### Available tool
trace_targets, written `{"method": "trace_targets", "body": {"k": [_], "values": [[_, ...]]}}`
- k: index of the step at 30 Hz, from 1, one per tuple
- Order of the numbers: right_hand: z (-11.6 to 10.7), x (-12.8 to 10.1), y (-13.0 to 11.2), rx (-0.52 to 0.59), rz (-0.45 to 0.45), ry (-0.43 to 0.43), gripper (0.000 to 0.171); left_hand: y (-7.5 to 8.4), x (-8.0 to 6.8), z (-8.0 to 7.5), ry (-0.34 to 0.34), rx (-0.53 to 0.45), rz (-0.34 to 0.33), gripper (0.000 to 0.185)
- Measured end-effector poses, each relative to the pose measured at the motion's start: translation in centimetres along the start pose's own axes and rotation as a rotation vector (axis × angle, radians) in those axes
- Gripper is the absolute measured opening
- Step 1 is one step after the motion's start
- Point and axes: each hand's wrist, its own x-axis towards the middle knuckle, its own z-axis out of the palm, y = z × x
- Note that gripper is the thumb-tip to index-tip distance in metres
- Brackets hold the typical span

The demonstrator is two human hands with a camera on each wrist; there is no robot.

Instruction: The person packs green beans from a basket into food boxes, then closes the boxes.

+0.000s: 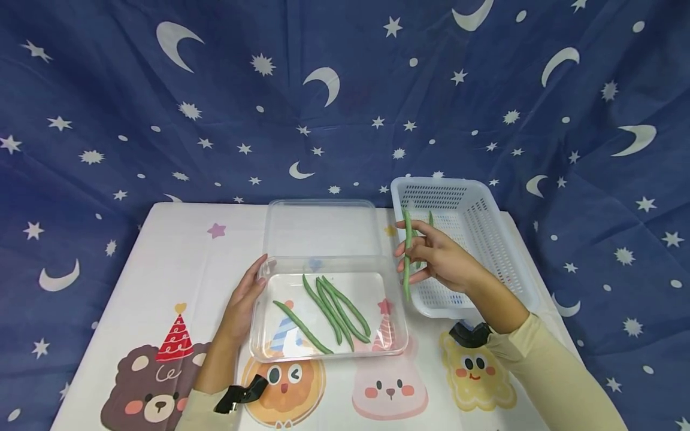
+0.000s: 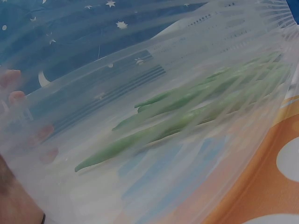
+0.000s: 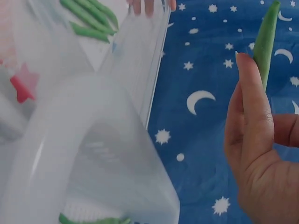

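Observation:
My right hand (image 1: 444, 260) pinches a green bean (image 1: 407, 257), held nearly upright over the left rim of a pale plastic basket (image 1: 487, 239). In the right wrist view the bean (image 3: 267, 42) sticks up past the fingertips. At least one more bean (image 1: 430, 219) lies in the basket, partly behind the hand. A clear plastic container (image 1: 396, 350) holds several green beans (image 1: 334, 311). My left hand (image 1: 242, 308) grips the container's left side near its far corner. Through the plastic, the left wrist view shows those fingertips (image 2: 44, 133).
Behind the container lies what looks like a clear lid (image 1: 323, 224). A white tablecloth (image 1: 178, 257) with cartoon prints covers the table. Dark blue cloth (image 1: 334, 143) with moons and stars hangs at the back and sides.

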Motion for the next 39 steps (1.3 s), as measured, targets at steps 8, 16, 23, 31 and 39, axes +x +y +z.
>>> {"method": "trace_targets", "body": {"k": [8, 16, 23, 31, 39], "values": [[1.2, 0.2, 0.4, -0.035, -0.016, -0.045, 0.049, -0.1, 0.1, -0.2, 0.001, -0.013, -0.013, 0.055], [2.3, 0.6, 0.9, -0.054, 0.023, -0.075, 0.043, -0.2, 0.1, -0.1, 0.004, -0.001, 0.0, 0.055], [3.6, 1.3, 0.9, -0.033, 0.036, -0.113, 0.04, -0.1, 0.0, -0.1, 0.008, -0.003, -0.003, 0.054], [4.8, 2.1, 0.5, 0.02, 0.049, -0.146, 0.036, -0.1, -0.1, -0.1, 0.005, -0.008, -0.007, 0.054], [6.3, 3.2, 0.7, 0.009, 0.06, -0.2, 0.032, -0.3, 0.1, -0.3, -0.001, -0.012, 0.01, 0.054]]}}
